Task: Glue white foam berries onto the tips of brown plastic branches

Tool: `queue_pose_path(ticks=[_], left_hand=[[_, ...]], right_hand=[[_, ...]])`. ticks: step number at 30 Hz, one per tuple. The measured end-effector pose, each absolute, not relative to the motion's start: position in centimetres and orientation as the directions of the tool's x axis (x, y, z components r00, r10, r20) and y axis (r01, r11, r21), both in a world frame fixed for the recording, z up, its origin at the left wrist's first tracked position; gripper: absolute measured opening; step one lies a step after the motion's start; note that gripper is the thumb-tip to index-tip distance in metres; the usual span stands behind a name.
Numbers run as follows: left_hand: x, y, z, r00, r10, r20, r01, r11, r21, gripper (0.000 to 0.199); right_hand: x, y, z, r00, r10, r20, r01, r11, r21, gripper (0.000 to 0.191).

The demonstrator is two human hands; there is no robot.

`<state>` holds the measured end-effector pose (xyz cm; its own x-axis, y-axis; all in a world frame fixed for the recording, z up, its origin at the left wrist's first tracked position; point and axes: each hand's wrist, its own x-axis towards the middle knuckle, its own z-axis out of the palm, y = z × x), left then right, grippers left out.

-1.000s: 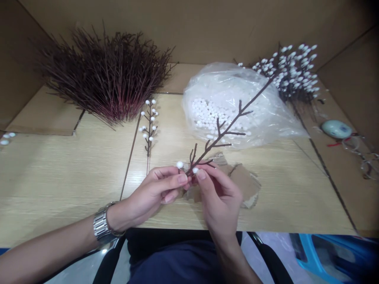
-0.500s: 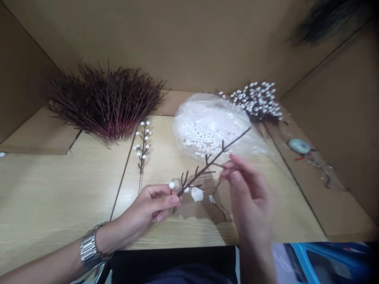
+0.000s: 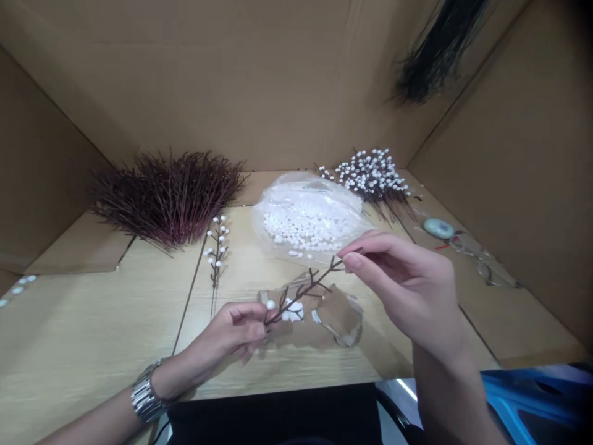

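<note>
Right hand (image 3: 407,290) shifted from base to 2 o'clock end of twig (image 3: 302,290), pinching; left hand (image 3: 234,334) still clamped at 8.

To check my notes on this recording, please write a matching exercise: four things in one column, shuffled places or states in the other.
1. thin branch
2. plastic bag
3. metal watch
4. pale green oval object

A. on the left wrist
B. at the right, near the cardboard side wall
C. held by the left hand and right hand
D. full of small white pieces

Pairs: 1-C, 2-D, 3-A, 4-B
</note>
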<state>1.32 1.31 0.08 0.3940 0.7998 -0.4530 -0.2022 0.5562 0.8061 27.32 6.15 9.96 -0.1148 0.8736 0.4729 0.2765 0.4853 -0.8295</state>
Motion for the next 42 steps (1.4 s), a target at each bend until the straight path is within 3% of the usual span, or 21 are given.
queue_pose_path(ticks=[3, 7, 12, 15, 16, 20, 23, 25, 27, 31, 36, 42], left_hand=[[0.7, 2.0, 0.3, 0.396, 0.839, -0.375, -0.182, 0.471, 0.863, 0.058], [-0.1, 2.2, 2.1, 0.169, 0.983, -0.077, 0.064, 0.067, 0.996, 0.041], [-0.3, -0.9, 4.8, 0.107, 0.945, 0.308, 0.213, -0.325, 0.921, 0.018], [0.4, -3.5, 6.4, 0.123, 0.89, 0.439, 0.289, -0.455, 0.842, 0.006], [0.8, -4.4, 6.9, 0.116, 0.88, 0.46, 0.298, -0.472, 0.829, 0.01], [2.4, -7.5, 8.7, 0.017, 0.893, 0.45, 0.296, -0.434, 0.851, 0.038], [3.5, -8.5, 9.6, -0.048, 0.922, 0.383, 0.18, -0.369, 0.912, 0.052], [3.9, -8.5, 10.0, -0.035, 0.938, 0.345, 0.106, -0.339, 0.935, 0.06], [4.0, -7.9, 10.2, -0.004, 0.935, 0.354, 0.143, -0.35, 0.926, 0.064], [3.9, -5.8, 9.7, 0.017, 0.891, 0.455, 0.28, -0.441, 0.853, 0.054], [3.6, -3.9, 7.0, -0.05, 0.922, 0.383, 0.411, -0.331, 0.849, 0.044], [3.0, -3.7, 3.7, 0.036, 0.958, 0.284, 0.43, -0.272, 0.861, 0.043]], right_hand=[[28.3, 5.8, 9.8, -0.077, 0.872, 0.483, 0.235, 0.486, -0.842, 0.006], [29.4, 4.9, 9.7, -0.087, 0.881, 0.465, 0.203, 0.472, -0.858, 0.008], [29.9, 3.6, 8.9, -0.096, 0.845, 0.526, 0.182, 0.535, -0.825, 0.008], [30.1, 3.2, 8.3, -0.088, 0.835, 0.544, 0.161, 0.55, -0.819, 0.007], [30.1, 3.0, 8.1, -0.086, 0.836, 0.542, 0.158, 0.548, -0.821, 0.006], [29.9, 2.2, 7.5, -0.079, 0.843, 0.531, 0.121, 0.537, -0.835, 0.005], [29.1, 1.0, 7.8, -0.104, 0.858, 0.503, 0.079, 0.511, -0.856, 0.011], [28.4, 0.0, 8.3, -0.123, 0.869, 0.48, 0.053, 0.489, -0.871, 0.015], [27.7, -0.9, 9.1, -0.122, 0.872, 0.474, 0.029, 0.481, -0.876, 0.018], [26.9, -1.3, 10.9, -0.091, 0.871, 0.482, -0.032, 0.481, -0.876, 0.022], [27.2, 0.1, 11.6, -0.034, 0.89, 0.455, -0.049, 0.453, -0.89, 0.024], [26.6, 1.9, 10.8, -0.015, 0.905, 0.425, -0.003, 0.425, -0.905, 0.027]])
